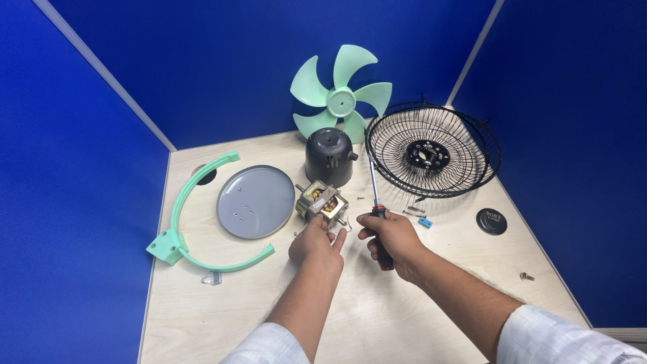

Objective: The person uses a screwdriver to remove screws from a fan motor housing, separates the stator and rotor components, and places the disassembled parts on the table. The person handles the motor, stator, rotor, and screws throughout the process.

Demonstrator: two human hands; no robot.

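Left hand [315, 244] gripping small metal motor core with copper windings [323, 202], likely heavy, rigid, best held by frame; right hand [394, 237] closed around black-handled screwdriver [377, 212] on pale wooden bench [377, 323].

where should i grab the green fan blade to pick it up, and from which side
Grip the fan blade by its round centre hub, coming from the front. It stands upright against the blue partition behind the dark motor cover, so the hub faces forward, while the five thin curved blades would likely flex.
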